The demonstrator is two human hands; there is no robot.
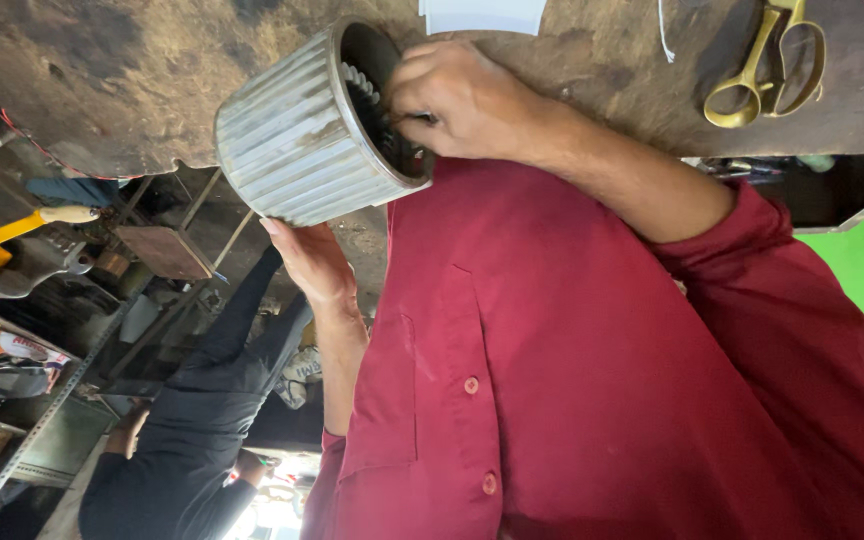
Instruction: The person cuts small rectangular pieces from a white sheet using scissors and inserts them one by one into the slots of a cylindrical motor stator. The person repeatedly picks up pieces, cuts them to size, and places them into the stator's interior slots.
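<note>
Ribbed grey metal cylinder [297,135] on edge at worn workbench [132,70] rim; 1 hand [462,100] curled into its open end, fingers gripping inside; other hand [314,262] open, palm supporting cylinder underside; brass scissors [764,62] well apart.

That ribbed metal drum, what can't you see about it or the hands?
Head view only:
- Drum: its inside is dark and blocked by one hand, whose fingertips are hidden.
- Other hand: its palm is hidden behind the drum.
- Which hand is left or right: unclear, as the view seems upside down.
- Scissors: tips cut off by the top edge.
</note>
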